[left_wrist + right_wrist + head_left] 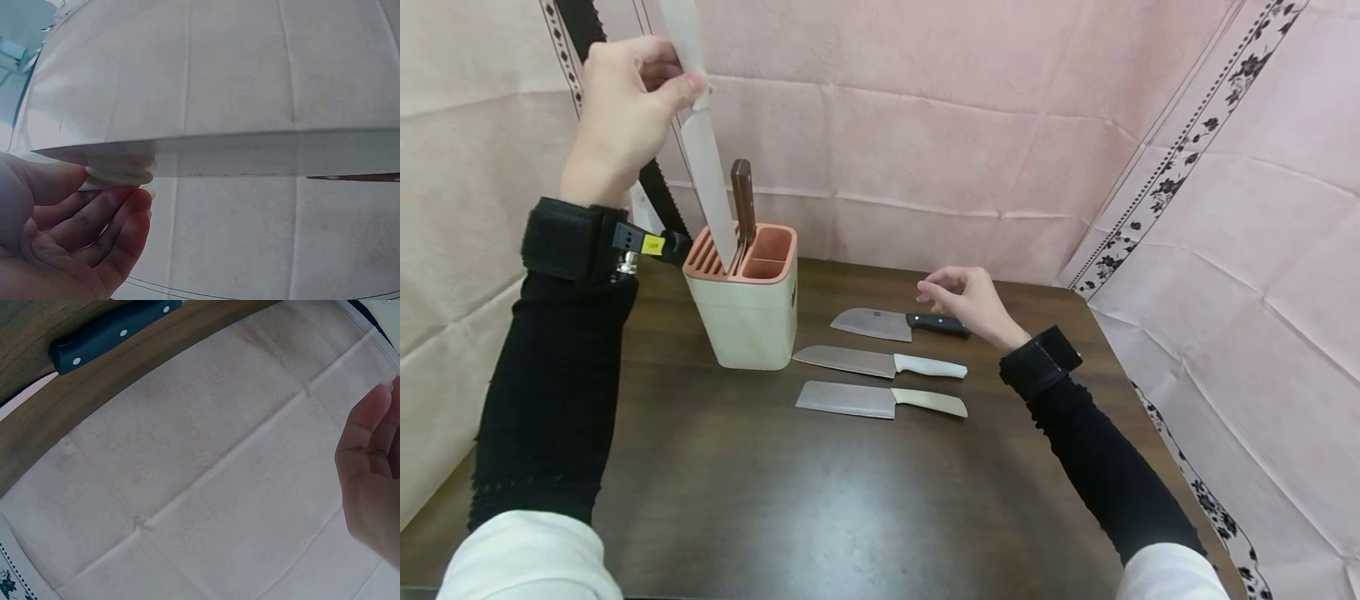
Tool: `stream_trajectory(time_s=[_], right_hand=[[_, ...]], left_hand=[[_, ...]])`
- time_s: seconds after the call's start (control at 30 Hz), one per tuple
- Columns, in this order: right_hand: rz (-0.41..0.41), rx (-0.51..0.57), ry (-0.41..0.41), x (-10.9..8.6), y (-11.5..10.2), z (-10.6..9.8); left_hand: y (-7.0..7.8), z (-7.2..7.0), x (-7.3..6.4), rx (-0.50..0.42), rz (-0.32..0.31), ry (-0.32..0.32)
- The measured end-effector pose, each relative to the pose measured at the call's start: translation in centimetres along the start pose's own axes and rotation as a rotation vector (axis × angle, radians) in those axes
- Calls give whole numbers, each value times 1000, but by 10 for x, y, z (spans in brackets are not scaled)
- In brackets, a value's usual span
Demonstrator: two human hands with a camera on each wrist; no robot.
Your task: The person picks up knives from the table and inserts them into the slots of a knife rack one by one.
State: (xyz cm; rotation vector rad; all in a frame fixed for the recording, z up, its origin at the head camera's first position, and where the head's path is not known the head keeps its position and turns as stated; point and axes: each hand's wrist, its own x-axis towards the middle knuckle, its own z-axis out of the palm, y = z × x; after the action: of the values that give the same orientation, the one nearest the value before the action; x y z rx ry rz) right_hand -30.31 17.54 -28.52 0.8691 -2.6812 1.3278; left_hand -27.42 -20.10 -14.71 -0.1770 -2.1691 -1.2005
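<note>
My left hand [625, 108] pinches the pale handle of a long knife [709, 179] between thumb and fingers, above the knife block [741, 325]. That knife points downward, its tip at the block's slotted pink top. In the left wrist view the pale handle [119, 178] lies between thumb and fingertips, beside the heel of the broad blade [250, 153]. My right hand [966, 300] hovers by a black-handled knife [872, 323], fingers loosely bent and holding nothing. The black handle [119, 336] shows at the top of the right wrist view, apart from the fingers.
A brown-handled utensil [743, 200] stands in the block beside the held knife. On the wooden table [760, 500] lie a white-handled knife [850, 360] and a cream-handled cleaver [850, 400], blades to the left. Pink cloth [925, 150] hangs behind the table.
</note>
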Motion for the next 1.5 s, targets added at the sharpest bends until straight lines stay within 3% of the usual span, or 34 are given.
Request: stream_trajectory(time_s=[0.17, 0.57, 0.97, 1.5], right_hand=[[14, -10, 0, -3, 4, 1], [10, 4, 10, -9, 8, -1], [11, -1, 18, -15, 12, -3], [26, 13, 21, -20, 18, -4]], left_hand=[[-9, 5, 2, 59, 8, 8], [-41, 25, 3, 154, -14, -38], [-65, 44, 8, 229, -23, -131], [-96, 50, 5, 268, -95, -294]])
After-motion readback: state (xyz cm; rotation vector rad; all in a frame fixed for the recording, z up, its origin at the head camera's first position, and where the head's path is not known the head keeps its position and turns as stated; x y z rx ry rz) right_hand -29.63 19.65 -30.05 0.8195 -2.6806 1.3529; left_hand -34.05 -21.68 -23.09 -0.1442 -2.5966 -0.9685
